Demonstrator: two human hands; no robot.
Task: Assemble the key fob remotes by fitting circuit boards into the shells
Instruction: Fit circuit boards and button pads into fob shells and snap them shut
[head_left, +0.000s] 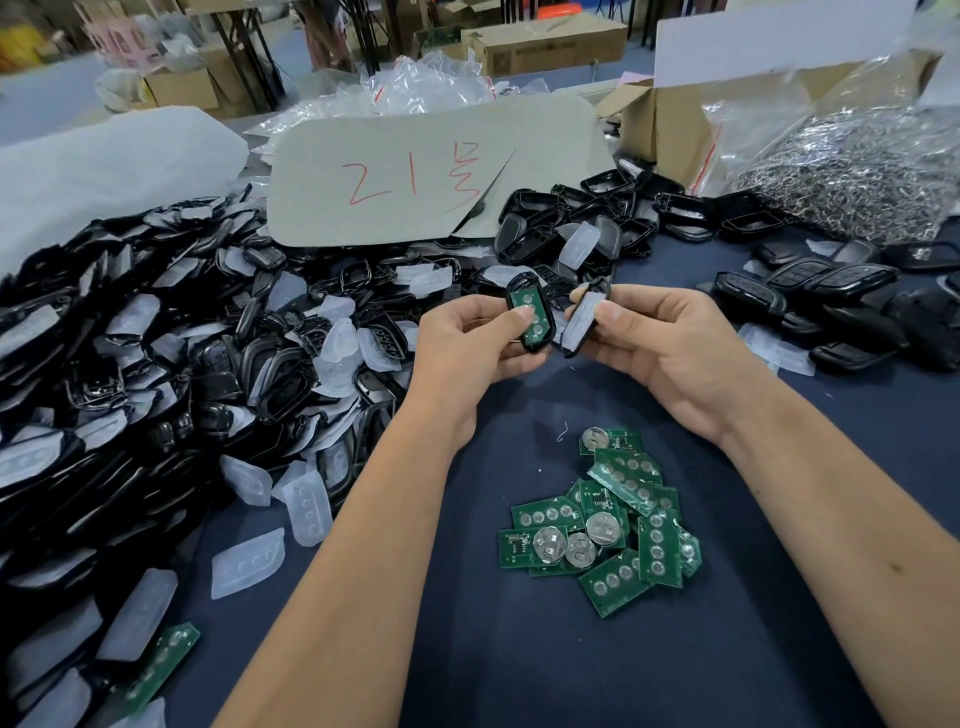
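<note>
My left hand (467, 338) grips one black shell (530, 317) with a green board (531, 314) seated inside; right hand (660, 343) pinches a second shell half (584, 322). Roughly fifteen loose boards (602, 525) lie near on the bench (519, 665). Far cardboard sheet (431, 171) reads "21" in red.

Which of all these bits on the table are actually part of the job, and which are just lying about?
Part of the job:
left hand holding a shell with a board in it
right hand holding a second shell
pile of green boards
heap of black shells

Just lying about:
cardboard sign
bag of metal rings
</note>
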